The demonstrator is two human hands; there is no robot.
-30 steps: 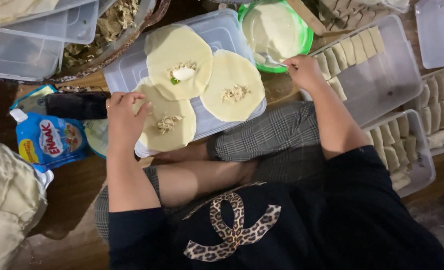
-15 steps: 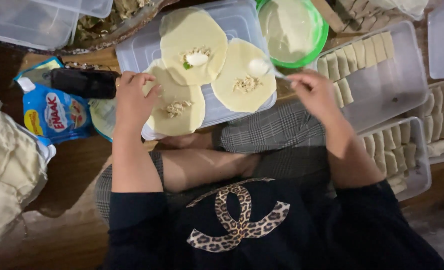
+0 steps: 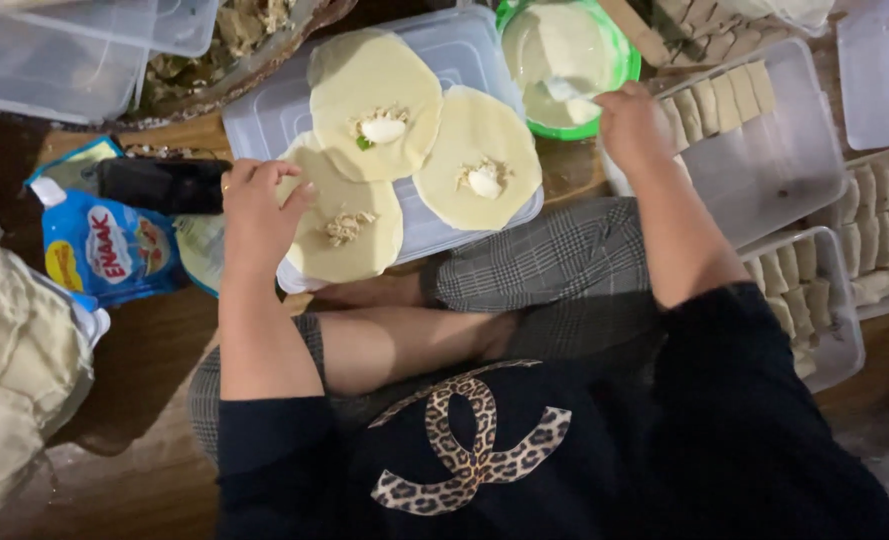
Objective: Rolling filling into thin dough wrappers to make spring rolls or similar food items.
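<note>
Left hand (image 3: 256, 208) pressed flat, fingers together, steadying the near wrapper (image 3: 349, 232) on an upturned container lid (image 3: 264, 120), right hand (image 3: 632, 122) clamped on a spoon (image 3: 564, 90) dipping into the green bowl (image 3: 619, 75).

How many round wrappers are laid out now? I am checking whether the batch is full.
3. One wrapper lies farthest from the person, one lies nearer the green bowl, and one is under the left hand. None looks hidden.

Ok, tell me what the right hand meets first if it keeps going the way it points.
Most likely the green bowl of pale paste: the right hand sits at its rim, its spoon already over the paste. How high it is held is unclear.
</note>
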